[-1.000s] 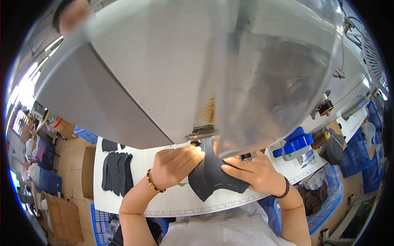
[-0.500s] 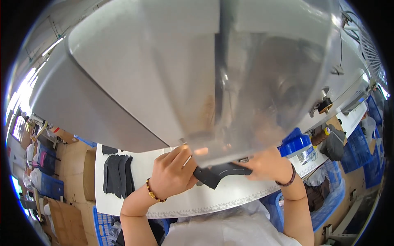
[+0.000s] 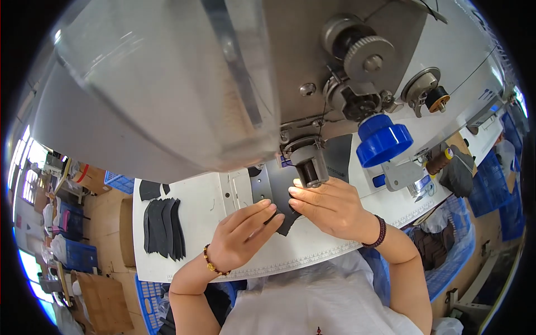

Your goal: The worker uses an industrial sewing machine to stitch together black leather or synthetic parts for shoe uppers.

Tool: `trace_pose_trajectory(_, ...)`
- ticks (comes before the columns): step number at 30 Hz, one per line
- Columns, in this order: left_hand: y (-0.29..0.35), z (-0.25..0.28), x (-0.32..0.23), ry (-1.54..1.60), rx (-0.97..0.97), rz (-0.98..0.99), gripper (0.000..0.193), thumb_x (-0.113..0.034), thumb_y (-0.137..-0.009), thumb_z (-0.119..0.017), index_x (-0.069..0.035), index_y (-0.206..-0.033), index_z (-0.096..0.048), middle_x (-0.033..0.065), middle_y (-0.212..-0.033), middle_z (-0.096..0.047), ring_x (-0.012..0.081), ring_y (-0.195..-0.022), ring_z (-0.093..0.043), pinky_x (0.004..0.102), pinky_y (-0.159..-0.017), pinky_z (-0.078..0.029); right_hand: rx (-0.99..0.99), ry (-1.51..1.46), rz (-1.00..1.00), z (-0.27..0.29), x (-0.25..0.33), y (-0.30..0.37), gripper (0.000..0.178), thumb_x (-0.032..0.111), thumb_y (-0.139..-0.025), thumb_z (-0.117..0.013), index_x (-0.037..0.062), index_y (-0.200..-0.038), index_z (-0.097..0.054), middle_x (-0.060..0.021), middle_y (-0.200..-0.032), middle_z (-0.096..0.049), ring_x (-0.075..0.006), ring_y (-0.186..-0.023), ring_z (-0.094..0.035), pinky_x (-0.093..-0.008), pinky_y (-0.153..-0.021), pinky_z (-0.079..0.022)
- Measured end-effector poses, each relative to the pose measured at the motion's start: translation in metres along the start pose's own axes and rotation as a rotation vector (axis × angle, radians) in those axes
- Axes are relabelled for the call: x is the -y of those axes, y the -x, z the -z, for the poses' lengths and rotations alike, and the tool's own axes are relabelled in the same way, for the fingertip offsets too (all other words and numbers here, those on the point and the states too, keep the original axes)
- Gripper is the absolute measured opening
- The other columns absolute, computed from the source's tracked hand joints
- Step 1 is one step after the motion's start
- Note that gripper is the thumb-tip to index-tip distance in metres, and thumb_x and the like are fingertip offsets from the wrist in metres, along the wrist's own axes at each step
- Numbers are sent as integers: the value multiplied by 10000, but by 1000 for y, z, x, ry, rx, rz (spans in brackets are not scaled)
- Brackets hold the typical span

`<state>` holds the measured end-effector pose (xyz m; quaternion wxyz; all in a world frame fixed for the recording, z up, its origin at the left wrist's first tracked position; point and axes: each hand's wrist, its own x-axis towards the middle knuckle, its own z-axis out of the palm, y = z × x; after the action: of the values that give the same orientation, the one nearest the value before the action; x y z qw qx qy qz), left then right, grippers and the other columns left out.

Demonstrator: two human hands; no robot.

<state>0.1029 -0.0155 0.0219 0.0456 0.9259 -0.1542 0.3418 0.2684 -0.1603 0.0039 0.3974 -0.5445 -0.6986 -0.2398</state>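
A black cut piece of fabric or leather (image 3: 286, 224) lies under the head of a sewing machine (image 3: 167, 151), on the white table. My left hand (image 3: 240, 231) holds its left edge with the fingers pressed together; the thumb is mostly hidden. From the other side my right hand (image 3: 335, 211) grips the same piece, its fingertips near the left hand's. The machine's presser area is right above them, partly covered by a metal cylinder (image 3: 310, 167). A blue knob (image 3: 384, 140) sticks out above my right hand.
Several black cut pieces (image 3: 163, 229) lie in a row on the table's left. A ruler strip (image 3: 312, 259) runs along the front edge. To the right are a brown thread spool (image 3: 440, 162) and a blue basket (image 3: 460, 245) holding dark material. Another blue basket (image 3: 148, 301) stands lower left.
The view has shifted, so the machine's knobs and metal parts now show. My right hand has moved left, closer to my left hand, with the black piece between them.
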Motion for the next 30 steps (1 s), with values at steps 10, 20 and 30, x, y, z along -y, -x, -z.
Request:
trace_pose_trajectory(10, -5, 4, -1, -195, -73, -119, 209, -30, -639, -646, -34, -848, -665, 61, -858, -632, 172, -784, -629, 201, -489, -463, 75, 17, 24, 7, 1, -4, 236, 68, -680, -623, 18, -911, -635, -85, -992, -610, -220, -966, -581, -361, -856, -461)
trace_pose_trajectory(20, -5, -3, 2, -247, -112, -117, 221, -11, -628, -656, -61, -843, -670, 29, -833, -638, 133, -782, -630, 176, -443, -432, 141, 24, -16, 11, -4, -10, 362, 25, -596, -643, 88, -952, -662, -57, -975, -638, -224, -855, -619, -325, -720, -486)
trace_pose_trajectory(30, -17, -4, 12, -246, -107, -89, 150, -20, -676, -661, -47, -823, -651, 30, -803, -625, 106, -733, -617, 173, -404, -384, 77, -69, -56, 10, -20, -23, 243, 79, -642, -661, 99, -884, -662, -54, -935, -629, -239, -832, -599, -340, -698, -498)
